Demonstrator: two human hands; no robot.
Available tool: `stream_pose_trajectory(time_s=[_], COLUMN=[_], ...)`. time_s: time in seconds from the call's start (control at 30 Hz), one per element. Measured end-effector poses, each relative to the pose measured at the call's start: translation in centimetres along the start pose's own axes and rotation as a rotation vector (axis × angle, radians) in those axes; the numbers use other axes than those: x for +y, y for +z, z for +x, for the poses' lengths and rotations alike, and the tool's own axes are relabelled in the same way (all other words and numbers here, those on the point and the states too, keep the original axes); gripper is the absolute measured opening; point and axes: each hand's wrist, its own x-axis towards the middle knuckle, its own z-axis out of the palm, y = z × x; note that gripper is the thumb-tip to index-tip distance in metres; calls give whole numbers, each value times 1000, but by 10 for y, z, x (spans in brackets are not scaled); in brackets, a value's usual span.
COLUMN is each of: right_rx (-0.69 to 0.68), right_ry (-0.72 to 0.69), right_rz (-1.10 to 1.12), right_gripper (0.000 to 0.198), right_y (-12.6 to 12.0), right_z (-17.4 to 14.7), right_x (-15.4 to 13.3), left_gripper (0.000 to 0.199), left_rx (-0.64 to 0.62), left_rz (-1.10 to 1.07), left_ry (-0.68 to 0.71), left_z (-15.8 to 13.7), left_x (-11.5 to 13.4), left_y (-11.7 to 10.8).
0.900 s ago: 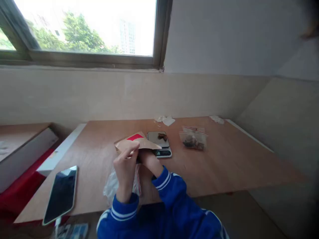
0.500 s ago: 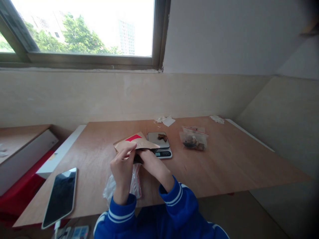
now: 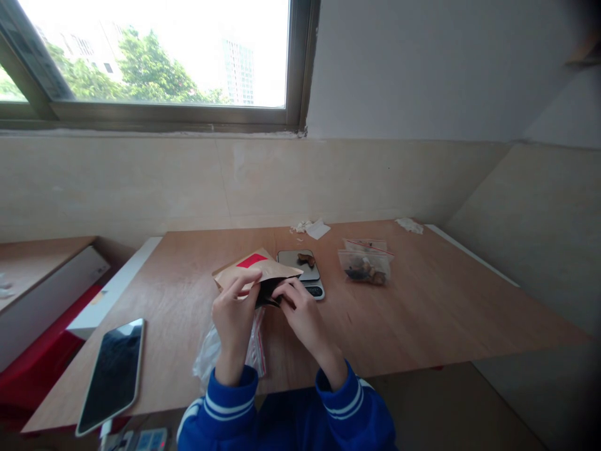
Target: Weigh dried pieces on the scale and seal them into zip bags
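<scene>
Now the right hand (image 3: 304, 316) eases back to the mouth of the paper bag (image 3: 273, 269), deep reach seemingly over; left hand (image 3: 233, 313) pinching the edge, right fingers' (image 3: 290, 290) grip unclear.

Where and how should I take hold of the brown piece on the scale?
Likely best: pinch the brown piece across its middle, from above and the right. It's elongated, lying roughly left to right on the scale; the paper pouch covers the scale's near left corner from this view.
</scene>
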Motion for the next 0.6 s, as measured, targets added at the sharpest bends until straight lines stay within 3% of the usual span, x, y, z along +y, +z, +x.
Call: stream_pose_trajectory(time_s=[0.17,0.33,0.43,0.6], right_rx=[193,396,531,581], right_ry=[75,364,452,525], right_rz=[320,720,926,921], right_gripper=[8,25,33,40], right_y=[-7,-14,-21,-24], right_z=[-5,-15,-18,-3], right_x=[6,27,43,81], left_gripper=[15,14,14,15], left_rx=[-15,-13,9,96], left_rz=[16,46,80,133], left_ry=[-35,-62,-64,-50], left_z=[2,9,16,25], left_x=[3,6,6,4], left_y=[-1,2,2,-8])
